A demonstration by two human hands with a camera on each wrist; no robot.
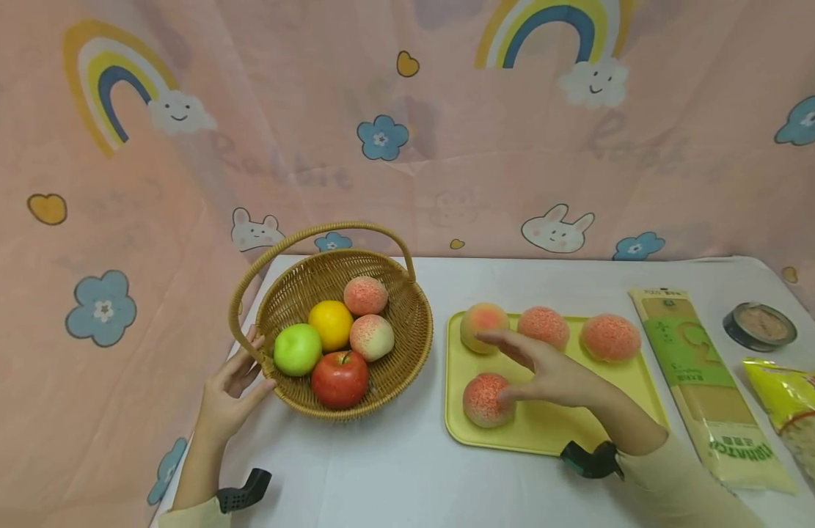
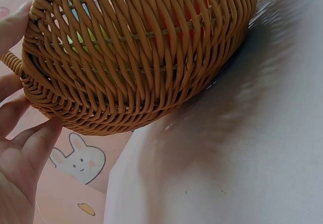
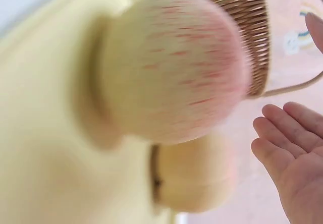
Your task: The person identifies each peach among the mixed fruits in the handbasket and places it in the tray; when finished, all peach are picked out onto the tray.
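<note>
At rim of basket [image 1: 406,336], left hand [image 1: 230,400] held on; over yellow tray [image 1: 526,429], right hand [image 1: 549,372] hovered, fingers spread, by front peach [image 1: 481,408] lying there, contact unclear; off-centre pinch risked rolling peach; careless left pull risked tipping basket.

The place seems to be a small corner enclosed with cloth, arranged in a homely way; whether it belongs to a home or a studio, I cannot tell. A pink cloth [image 1: 447,194], printed with cartoon rainbows [image 1: 93,66] and rabbits [image 1: 555,233], closes the back and the left side. Before it is a white-covered counter [image 1: 381,477]. The basket [image 1: 410,319] with fruit [image 1: 341,383], a flat food packet [image 1: 700,367] and a round tin [image 1: 760,328] give it a kitchen-like character.
</note>
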